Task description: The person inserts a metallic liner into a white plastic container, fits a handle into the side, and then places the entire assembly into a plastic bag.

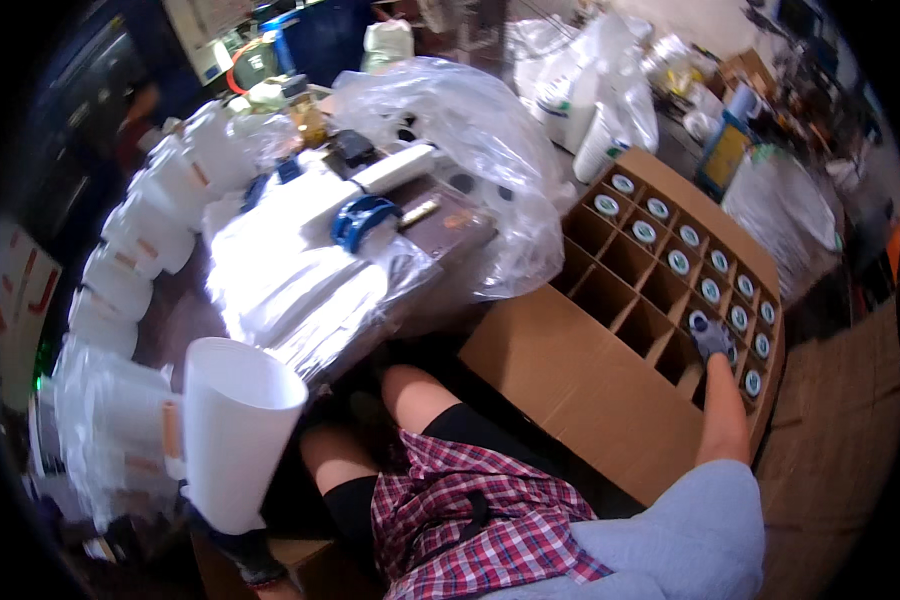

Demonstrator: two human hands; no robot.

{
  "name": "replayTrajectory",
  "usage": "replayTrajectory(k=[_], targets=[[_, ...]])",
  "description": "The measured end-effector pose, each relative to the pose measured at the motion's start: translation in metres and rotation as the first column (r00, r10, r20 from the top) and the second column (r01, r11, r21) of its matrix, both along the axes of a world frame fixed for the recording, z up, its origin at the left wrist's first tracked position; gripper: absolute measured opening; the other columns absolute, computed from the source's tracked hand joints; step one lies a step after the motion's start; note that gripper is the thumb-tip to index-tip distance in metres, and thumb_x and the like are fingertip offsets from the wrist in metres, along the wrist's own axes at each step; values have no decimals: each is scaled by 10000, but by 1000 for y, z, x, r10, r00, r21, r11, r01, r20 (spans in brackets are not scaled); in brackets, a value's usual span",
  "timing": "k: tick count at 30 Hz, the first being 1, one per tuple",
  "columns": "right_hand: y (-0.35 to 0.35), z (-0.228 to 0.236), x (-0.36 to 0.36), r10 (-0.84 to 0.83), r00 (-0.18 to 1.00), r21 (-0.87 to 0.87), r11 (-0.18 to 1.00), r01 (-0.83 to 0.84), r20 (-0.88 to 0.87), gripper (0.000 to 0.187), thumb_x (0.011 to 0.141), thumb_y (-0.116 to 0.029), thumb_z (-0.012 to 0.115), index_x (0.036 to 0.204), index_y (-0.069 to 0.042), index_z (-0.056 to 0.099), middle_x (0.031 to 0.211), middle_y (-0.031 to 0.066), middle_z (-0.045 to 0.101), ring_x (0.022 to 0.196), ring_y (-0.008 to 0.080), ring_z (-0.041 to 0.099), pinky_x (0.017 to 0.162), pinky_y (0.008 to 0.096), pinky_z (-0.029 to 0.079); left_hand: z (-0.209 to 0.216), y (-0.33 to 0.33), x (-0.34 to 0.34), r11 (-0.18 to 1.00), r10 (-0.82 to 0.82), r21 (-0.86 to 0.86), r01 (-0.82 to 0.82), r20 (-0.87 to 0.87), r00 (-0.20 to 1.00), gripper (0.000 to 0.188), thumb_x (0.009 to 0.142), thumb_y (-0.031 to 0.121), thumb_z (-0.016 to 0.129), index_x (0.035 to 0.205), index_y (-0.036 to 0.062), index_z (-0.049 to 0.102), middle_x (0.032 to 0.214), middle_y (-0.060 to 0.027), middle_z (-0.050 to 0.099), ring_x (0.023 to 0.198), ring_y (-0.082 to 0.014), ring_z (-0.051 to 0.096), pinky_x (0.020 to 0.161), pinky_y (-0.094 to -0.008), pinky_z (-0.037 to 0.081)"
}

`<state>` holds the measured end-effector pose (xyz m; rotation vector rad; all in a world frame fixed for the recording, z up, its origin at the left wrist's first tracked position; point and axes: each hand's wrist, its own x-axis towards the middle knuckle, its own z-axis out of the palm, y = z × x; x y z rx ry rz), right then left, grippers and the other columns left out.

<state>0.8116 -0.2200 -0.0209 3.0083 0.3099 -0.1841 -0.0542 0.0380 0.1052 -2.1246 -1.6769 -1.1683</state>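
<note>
Head view, right hand: and here the grey-gloved right hand (pixel 710 338) is being reached over the divided cardboard carton (pixel 570 390), toward its near right corner.
Right grip: a round-topped item (pixel 697 319) is being met by the fingertips; whether they are being clamped on it cannot be told.
Round-topped item: it is being kept upright by the cardboard dividers, in a group set toward the carton's right edge; likely light and smooth, so best being taken by the rim of its top and drawn straight.
White tapered tub: over on the left, the tub (pixel 235 430) is being tilted, wide mouth up, off the bench's near left corner.
Left grip: its narrow base is being met by the dark-gloved left hand (pixel 245 555); the fingers are being hidden, so their closing cannot be told.
Tub handling: thin, springy, slippery walls are being suggested; a squeeze would probably be denting them, so the base is being favoured for a hold.
Bench: white film (pixel 300 290) is being spread toward its near edge, a blue tape roll (pixel 363 222) being seen beside it.
</note>
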Motion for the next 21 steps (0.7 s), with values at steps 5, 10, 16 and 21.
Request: replayTrajectory(k=[5,10,16,21], targets=[[-2,7,0,20,998,-30,999,-18,58,700,820,-597,579,1376,-185,480,1426,133,467,1329,340,419,1040,660,267,-51,-48,10,996,37,-85,-21,197,980,562,871,237,707,1323,19,454,1217,-151,546,1109,-292,536,945,-414,444],[0,70,3,414,861,142,872,-469,295,531,857,-333,629,1306,-74,516,1309,237,496,1145,423,507,954,483,431,-60,-44,-4,830,-29,-121,545,966,258,517,931,265,631,1364,85,415,1311,-117,487,1199,-276,487,987,-431,431],[88,233,-130,811,512,169,483,-859,283,438,825,-244,666,1206,-53,561,1246,179,533,1090,406,546,935,466,449,-18,-41,43,800,-192,-481,359,361,912,515,912,312,621,1325,53,457,1265,-130,543,1155,-260,533,971,-410,441],[152,243,-233,951,126,189,74,-979,281,459,770,-206,713,1176,-34,586,1279,231,516,1119,412,556,983,441,445,-53,-44,44,687,187,-78,723,980,-72,713,904,574,523,1378,51,424,1281,-96,541,1150,-257,538,952,-414,463]])
